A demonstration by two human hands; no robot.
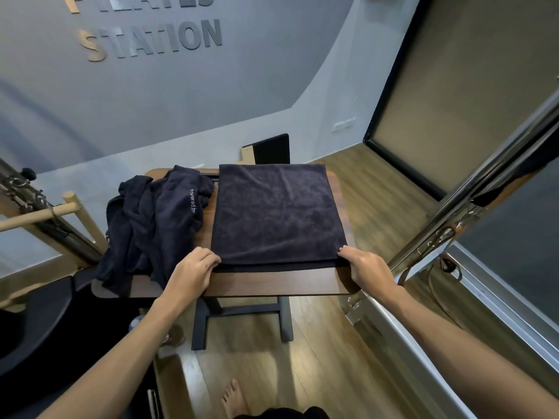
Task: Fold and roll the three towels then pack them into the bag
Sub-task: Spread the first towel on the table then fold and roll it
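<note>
- The dark navy terry towel folded flat into a rectangle [276, 213] lies on the right half of the small dark wood-grain surface with black metal legs [272, 282]; its far edge reaches the far rim, and its near edge stops short of the near rim, so a bare strip of wood shows.
- Left hand [193, 270] is at the near-left corner of that folded towel, grip pinched shut on the corner with the fingertips curled over the layered edge.
- Right hand [367, 267] does the same at the near-right corner, grip clamped on the towel edge, thumb on top.
- You can see two layers at the near edge, the top one sitting a bit back from the bottom one.
- Just left of it there's a crumpled heap of dark navy towels [151, 225], touching the folded one's left side and hanging over the surface's left and near edges. One has pale lettering that reads "Powered by".
- Can't tell how many towels are in the heap.
- Light wooden plank floor [378, 207] under everything, and a bare foot [231, 397] at the bottom of the view.
- Grey wall [181, 95] behind has raised letters, "STATION" readable.
</note>
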